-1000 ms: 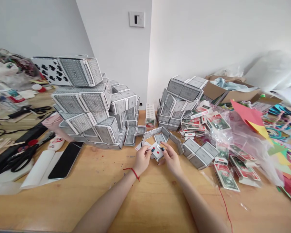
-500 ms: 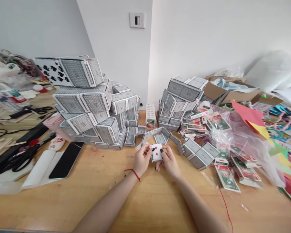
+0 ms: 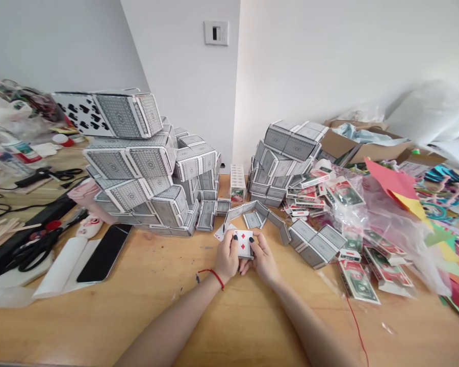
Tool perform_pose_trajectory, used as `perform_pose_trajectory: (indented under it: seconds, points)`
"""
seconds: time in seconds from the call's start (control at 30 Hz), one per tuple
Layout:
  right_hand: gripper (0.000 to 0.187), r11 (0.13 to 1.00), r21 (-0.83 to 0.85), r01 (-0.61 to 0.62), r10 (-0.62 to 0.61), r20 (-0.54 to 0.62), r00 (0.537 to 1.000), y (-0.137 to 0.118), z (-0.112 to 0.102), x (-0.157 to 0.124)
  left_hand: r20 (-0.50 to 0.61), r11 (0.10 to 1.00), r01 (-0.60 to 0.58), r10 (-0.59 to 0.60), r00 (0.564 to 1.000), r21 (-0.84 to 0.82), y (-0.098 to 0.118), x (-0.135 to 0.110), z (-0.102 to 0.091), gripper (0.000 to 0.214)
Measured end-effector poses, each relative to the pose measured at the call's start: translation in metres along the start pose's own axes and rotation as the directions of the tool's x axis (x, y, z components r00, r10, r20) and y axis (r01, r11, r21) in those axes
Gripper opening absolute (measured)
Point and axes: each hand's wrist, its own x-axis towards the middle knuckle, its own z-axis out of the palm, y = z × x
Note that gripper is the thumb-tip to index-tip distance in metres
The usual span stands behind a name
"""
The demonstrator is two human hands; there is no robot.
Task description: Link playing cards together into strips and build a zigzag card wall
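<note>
L grip and R grip both curl in w/ fingers bent, and together they hold a playing card w/ red diamonds by its sides. The card is btwn the hands, face up, just in front of a low bent wall of gray-backed cards standing on edge on the wood surface. One more gray card sits inside the bend. A red string goes round the L wrist. Big stacks of gray cards rise on the left, w/ more on the right. Dollar-print cards and a clear plastic bag lie further right, and a black phone and scissors lie left.
</note>
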Motion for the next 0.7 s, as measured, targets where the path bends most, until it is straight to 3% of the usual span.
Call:
perform_pose_trajectory:
  seconds: [0.53,0.7]
  points:
    - [0.019,0.995,0.1,-0.016,0.012,0.049,0.999,-0.0003,-0.0013,-0.0013,0.0,0.981,0.021,-0.021,1.0,-0.192,0.0002,-0.0002,0.0005,0.017]
    - [0.018,0.975,0.204,-0.094,0.066,0.138,0.988,-0.0048,-0.0027,-0.0025,-0.004,0.981,0.005,-0.006,1.0,-0.192,0.0021,0.0022,-0.0032,0.018]
